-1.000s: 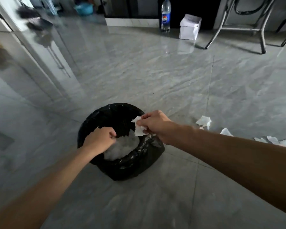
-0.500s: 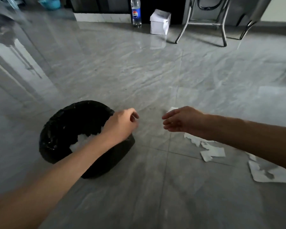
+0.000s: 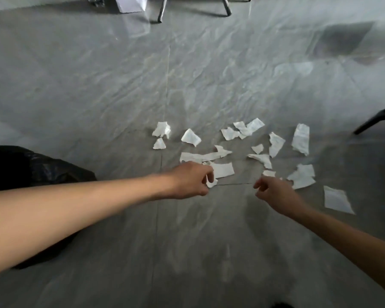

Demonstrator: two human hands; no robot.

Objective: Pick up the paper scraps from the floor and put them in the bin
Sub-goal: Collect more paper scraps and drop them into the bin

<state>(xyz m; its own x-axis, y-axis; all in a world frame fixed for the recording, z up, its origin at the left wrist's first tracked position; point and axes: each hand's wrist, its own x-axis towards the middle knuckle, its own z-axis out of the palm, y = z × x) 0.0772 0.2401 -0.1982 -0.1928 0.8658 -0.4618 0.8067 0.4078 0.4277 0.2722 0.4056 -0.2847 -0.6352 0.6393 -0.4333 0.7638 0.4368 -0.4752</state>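
Your bin (image 3: pixel 20 165) at the left edge is cut off, its inside hidden; your left hand (image 3: pixel 190 180) pinches a scrap (image 3: pixel 211 182), and your right hand (image 3: pixel 273 190) is loosely curled, holding nothing.

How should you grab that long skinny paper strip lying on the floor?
Pinch the long strip at its curled-up right end, coming from above. The rest lies flat against the floor, so fingertips would slide off; the lifted end probably gives them an edge. The left hand is nearest.

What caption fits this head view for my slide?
Both hands, left hand and right hand, reach toward paper scraps beside bin.
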